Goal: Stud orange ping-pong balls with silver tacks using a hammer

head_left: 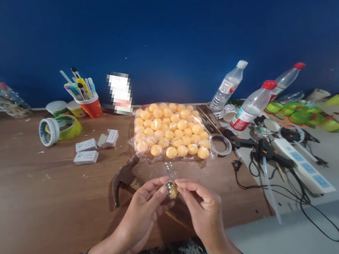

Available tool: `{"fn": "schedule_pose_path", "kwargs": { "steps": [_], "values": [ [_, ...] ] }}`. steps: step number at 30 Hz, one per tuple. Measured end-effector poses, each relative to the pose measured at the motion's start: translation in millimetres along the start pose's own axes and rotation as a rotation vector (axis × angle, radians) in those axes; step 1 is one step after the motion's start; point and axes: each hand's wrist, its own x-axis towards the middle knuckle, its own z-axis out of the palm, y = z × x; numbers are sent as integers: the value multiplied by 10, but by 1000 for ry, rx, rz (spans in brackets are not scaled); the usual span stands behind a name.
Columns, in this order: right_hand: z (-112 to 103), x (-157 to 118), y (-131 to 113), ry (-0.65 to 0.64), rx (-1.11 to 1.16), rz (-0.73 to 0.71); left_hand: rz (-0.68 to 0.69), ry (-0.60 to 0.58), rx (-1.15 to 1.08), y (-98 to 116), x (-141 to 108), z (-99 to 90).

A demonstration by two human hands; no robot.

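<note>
Between the thumb and fingers of my left hand (141, 212) is a small yellow-orange ball (173, 192), its upper left side studded with shiny silver pieces. My right hand (208, 215) is closed in a pinch, thumb and forefinger touching the ball's upper right side. Whatever its fingertips hold, if anything, is too small to make out. Just beyond the hands, small shiny silver bits (168, 167) lie on the table. Behind and below the hands lies a hammer (124, 176), its handle partly hidden. A clear bag of orange balls (172, 129) rests further back.
Small white boxes (86, 157), tape rolls (48, 132) and a red cup of pens (89, 106) stand left. To the right are plastic bottles (246, 114), black glue guns (271, 154), a power strip (305, 166) and loose black cables (314, 214). A blue wall (172, 35) rises behind.
</note>
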Motion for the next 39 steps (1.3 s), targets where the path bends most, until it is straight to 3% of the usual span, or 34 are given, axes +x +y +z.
{"fn": "schedule_pose_path", "kwargs": {
  "steps": [39],
  "values": [
    [9, -32, 16, -33, -131, -245, 37, -30, 27, 11, 23, -2]
  ]
}}
